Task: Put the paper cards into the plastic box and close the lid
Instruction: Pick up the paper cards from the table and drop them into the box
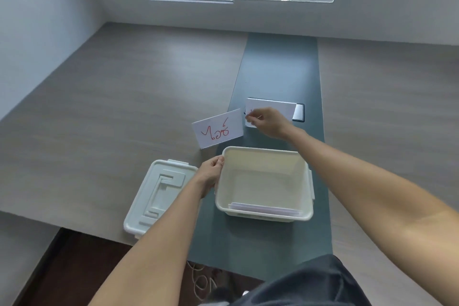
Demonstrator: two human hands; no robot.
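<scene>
Right hand [267, 120] pinching white paper card [270, 107] beyond open cream plastic box [306, 181]; long axis crosswise. Left hand [211, 175] gripping box's left rim. Second red-lettered card [217, 129] nearer left. Lid [155, 196] off.

Left hand [211, 172] steadies box [263, 216]; right hand [267, 122] pinches far card [272, 104]
</scene>
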